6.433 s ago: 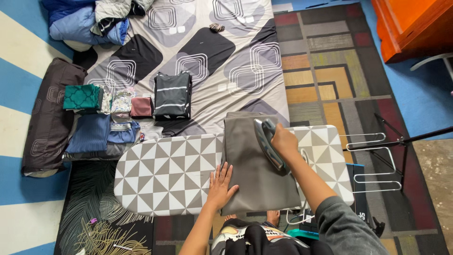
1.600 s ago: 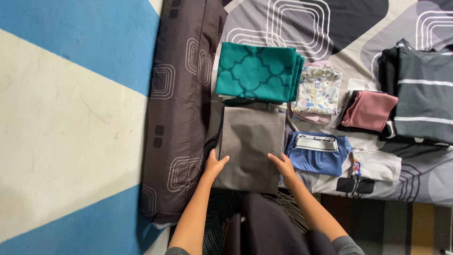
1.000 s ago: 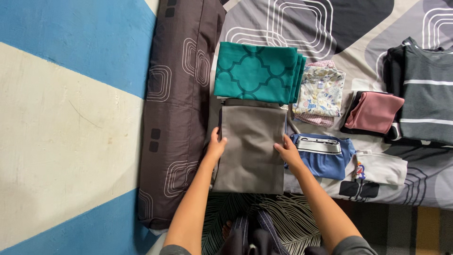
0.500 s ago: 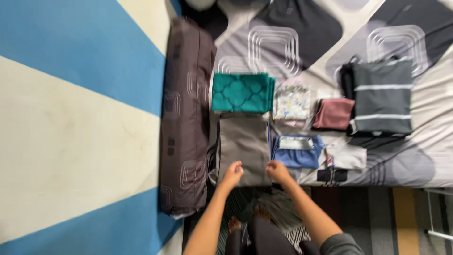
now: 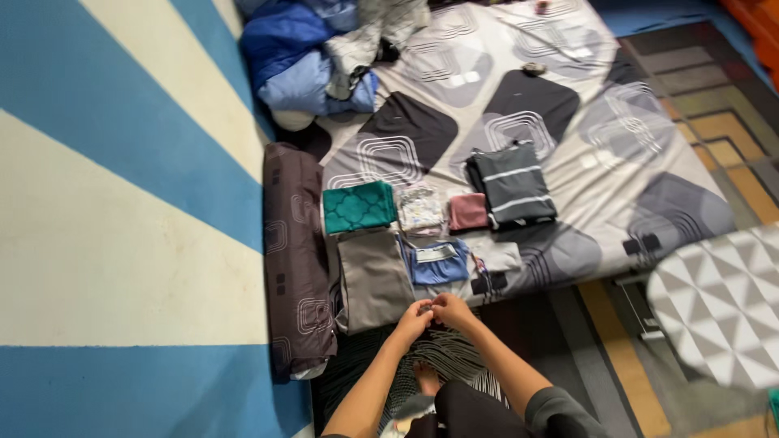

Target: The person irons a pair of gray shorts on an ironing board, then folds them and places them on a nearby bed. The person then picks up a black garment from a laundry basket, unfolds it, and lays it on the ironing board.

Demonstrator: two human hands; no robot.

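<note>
1. The work in hand is the sorting of folded laundry. The folded grey cloth [image 5: 373, 276] lies flat at the near edge of the mattress [image 5: 568, 105], and neither hand touches it. I judge that the laying-down step for this piece is finished.
2. The grey cloth sits just beside a long dark bolster [image 5: 294, 259] on its left. A folded blue garment [image 5: 436, 261] is on its right, and a folded teal cloth [image 5: 359, 207] is directly behind it.
3. Further along the back row are a small pale printed cloth [image 5: 420, 211], a pink piece [image 5: 469, 212] and a dark striped shirt [image 5: 511, 185].
4. The left hand [image 5: 414, 315] and the right hand [image 5: 450, 307] meet in front of the person's body, touching each other, just off the near corner of the grey cloth.
5. The fingers of both hands are curled inward against each other. I cannot tell whether they pinch something small or are only pressed together.
6. Both forearms reach forward from the bottom of the view and come together at the wrists. The elbows are bent and low.
7. A loose heap of blue and grey clothes [image 5: 304, 57] lies at the far end of the mattress, and the patterned ironing board [image 5: 722, 300] stands to the right. In my judgement, any further piece would need a long reach or a turn towards one of these.
</note>
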